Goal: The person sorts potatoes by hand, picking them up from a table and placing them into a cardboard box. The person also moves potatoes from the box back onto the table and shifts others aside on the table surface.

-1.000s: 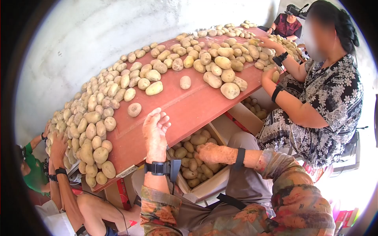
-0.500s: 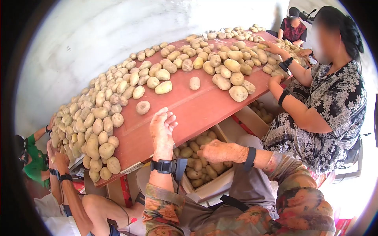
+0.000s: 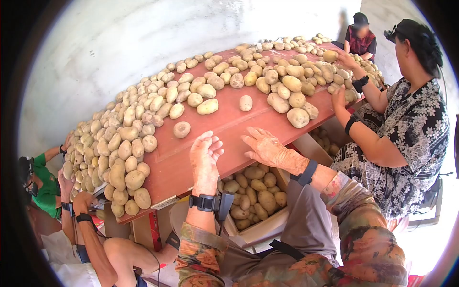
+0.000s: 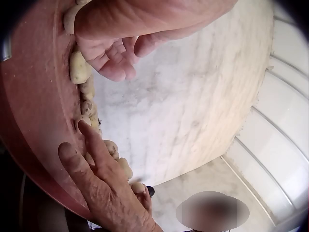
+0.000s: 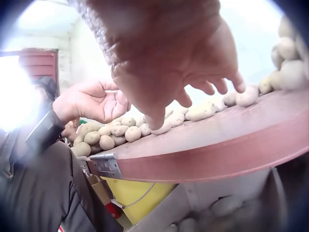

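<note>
My left hand (image 3: 204, 160) hovers by the front edge of the red table (image 3: 165, 170), its fingers loosely curled with nothing between them. To its right, my right hand (image 3: 268, 150) reaches over the tabletop, fingers spread and likewise holding nothing. A single potato (image 3: 181, 129) lies just beyond the left hand; another lone potato (image 3: 245, 103) sits past the right fingertips. Below the table edge, a box (image 3: 260, 233) of potatoes stands at my knees. The right wrist view shows the right hand (image 5: 169, 63) from beneath, with potatoes beyond its fingers.
A big heap of potatoes (image 3: 125, 149) covers the table's left side, and a second pile (image 3: 291, 83) lies to the right. A person in a patterned dress (image 3: 404, 129) handles potatoes at the right. Other people sit at the left and far end. A yellow bucket (image 5: 135, 195) stands under the table.
My right hand has risen from the potato box to above the tabletop, its fingers spreading. The left hand stays much the same. The head view has shifted slightly.
</note>
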